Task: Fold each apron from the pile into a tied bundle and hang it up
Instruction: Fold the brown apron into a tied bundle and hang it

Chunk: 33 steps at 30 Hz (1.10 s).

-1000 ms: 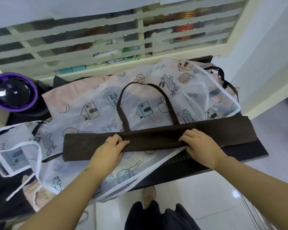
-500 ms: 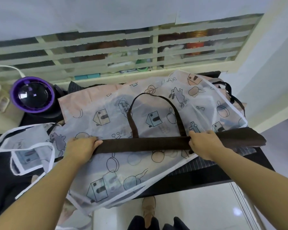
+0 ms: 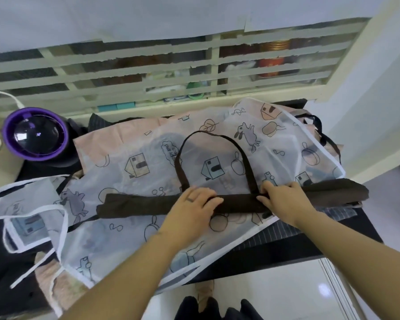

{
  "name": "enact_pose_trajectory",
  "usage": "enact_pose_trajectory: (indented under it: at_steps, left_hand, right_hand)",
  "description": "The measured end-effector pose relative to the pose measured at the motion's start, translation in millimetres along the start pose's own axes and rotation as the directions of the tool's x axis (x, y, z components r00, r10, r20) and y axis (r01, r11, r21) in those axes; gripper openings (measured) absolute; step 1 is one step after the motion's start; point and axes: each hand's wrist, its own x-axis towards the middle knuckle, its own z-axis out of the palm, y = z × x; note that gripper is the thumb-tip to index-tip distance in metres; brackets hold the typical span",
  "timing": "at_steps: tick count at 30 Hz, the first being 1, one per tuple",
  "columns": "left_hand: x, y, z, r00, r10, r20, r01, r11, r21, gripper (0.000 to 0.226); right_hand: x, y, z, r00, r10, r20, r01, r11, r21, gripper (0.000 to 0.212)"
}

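The brown apron (image 3: 136,204) is seen folded into a long, narrow band, laid crosswise on the pile of translucent printed aprons (image 3: 148,172) that covers the dark table (image 3: 344,245). Its neck strap (image 3: 178,169) is arched away from the band in a loop over the printed fabric. The band's right end is spread wider and is slightly rumpled near the table's edge.

The left grip (image 3: 194,202) is laid flat on the middle of the band, fingers straight and pressed down, with nothing enclosed. The right grip (image 3: 282,199) is clamped on the band just where the right end of the strap meets it, fingers bent over the far edge and thumb set along the near edge. The two are placed just beside each other.

Half a second ago the left grip was set at the band's left end; it is now found at the centre, and that left end is left uncovered. The right grip is kept at the same spot. Compared with a second ago, the band is made narrower.
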Motion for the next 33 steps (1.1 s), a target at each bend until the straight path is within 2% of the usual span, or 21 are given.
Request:
enact_pose_trajectory:
  at_steps: [1,3,5,7,11,16,18,20,23,25,27,28,31,33]
  left_hand:
    - [4.8,12.4,9.0,0.995,0.026,0.101,-0.022,0.999,-0.035,0.043]
    - [9.2,22.7,22.8,0.963,-0.013,0.270,0.024,0.999,-0.037,0.056]
    - [8.7,19.7,31.8,0.944,-0.025,0.328,0.032,0.999,-0.016,0.063]
    - [8.1,17.2,36.4,0.954,-0.010,0.301,0.011,1.000,-0.001,0.064]
    - [4.7,15.0,40.6,0.956,-0.003,0.293,0.004,1.000,-0.004,0.063]
    - [5.1,15.8,42.9,0.975,0.011,0.222,-0.008,1.000,-0.016,0.058]
    - [5.8,15.9,42.2,0.981,0.012,0.195,-0.008,1.000,-0.024,0.054]
    - [8.5,16.3,43.3,0.985,0.003,0.172,0.003,0.999,-0.033,0.053]
    - [12.9,19.5,42.5,0.987,-0.024,0.156,0.029,0.999,-0.026,0.049]
    - [17.6,23.0,41.7,0.990,-0.036,0.140,0.040,0.999,-0.024,0.044]
    - [23.5,26.0,40.2,0.982,-0.076,0.175,0.084,0.996,-0.038,0.059]
    - [25.8,27.3,39.1,0.978,-0.094,0.188,0.102,0.994,-0.034,0.067]
    - [30.6,27.8,35.3,0.986,-0.101,0.135,0.108,0.993,-0.046,0.071]
    - [32.2,25.6,33.8,0.991,-0.088,0.099,0.095,0.993,-0.068,0.068]
  right_hand:
    - [1.2,1.5,-0.1,1.000,-0.004,0.003,0.004,1.000,0.011,0.018]
    - [2.7,6.9,0.2,1.000,-0.002,0.001,0.002,1.000,0.023,0.026]
    - [3.8,15.8,1.4,1.000,0.018,-0.016,-0.017,0.999,0.036,0.038]
    - [4.9,27.1,2.1,0.998,0.033,-0.045,-0.031,0.997,0.064,0.046]
    - [9.8,47.9,9.2,0.994,0.031,-0.103,-0.025,0.998,0.051,0.048]
    - [17.5,81.4,30.2,0.925,0.066,-0.373,-0.071,0.998,0.001,0.063]
    - [19.1,85.6,36.5,0.885,0.068,-0.461,-0.067,0.998,0.019,0.056]
    - [22.1,87.1,41.4,0.845,0.121,-0.521,-0.073,0.991,0.111,0.046]
    - [25.8,92.6,47.4,0.826,0.203,-0.526,-0.067,0.962,0.266,0.039]
    - [25.6,94.2,51.6,0.794,0.172,-0.583,-0.078,0.980,0.183,0.036]
    - [22.6,89.6,47.7,0.782,0.109,-0.614,-0.101,0.994,0.047,0.032]
    - [20.1,85.8,43.2,0.787,0.106,-0.608,-0.100,0.994,0.044,0.031]
    - [7.2,57.0,21.3,0.783,0.087,-0.616,0.018,0.987,0.161,0.026]
    - [-1.7,19.0,8.3,0.823,-0.078,-0.563,0.210,0.962,0.174,0.024]
